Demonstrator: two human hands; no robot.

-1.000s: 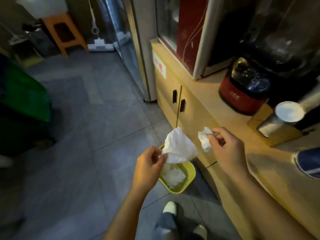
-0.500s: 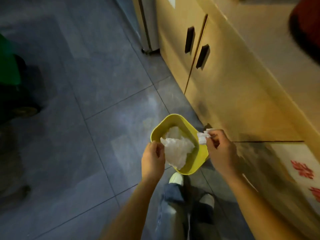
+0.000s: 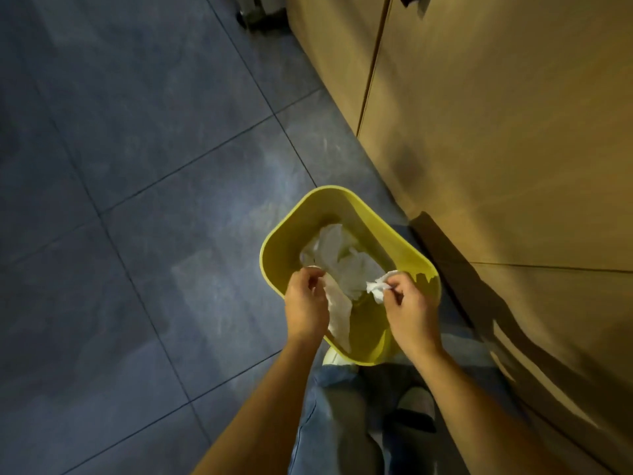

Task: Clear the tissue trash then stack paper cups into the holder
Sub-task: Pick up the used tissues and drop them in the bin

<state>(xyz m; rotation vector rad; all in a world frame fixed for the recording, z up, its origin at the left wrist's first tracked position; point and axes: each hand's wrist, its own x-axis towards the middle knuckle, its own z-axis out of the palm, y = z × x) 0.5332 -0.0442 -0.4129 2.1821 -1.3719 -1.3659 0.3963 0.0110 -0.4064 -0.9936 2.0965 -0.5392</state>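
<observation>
A yellow waste bin [image 3: 287, 234] stands on the floor beside the wooden cabinet, with crumpled white tissues [image 3: 337, 255] inside. My left hand [image 3: 305, 306] is over the bin's near left rim, pinching a large white tissue [image 3: 339, 313] that hangs down into the bin. My right hand [image 3: 409, 306] is over the near right rim, fingers closed on a small crumpled tissue [image 3: 376, 289]. No paper cups or cup holder are in view.
A wooden cabinet front [image 3: 496, 132] with closed doors fills the right side. Grey floor tiles [image 3: 137, 166] spread to the left. My jeans [image 3: 329, 406] and shoes [image 3: 416, 404] are just below the bin.
My view has tilted down from the counter to the bin. Both hands have lowered from above the bin to its rim, and the large tissue now hangs inside it.
</observation>
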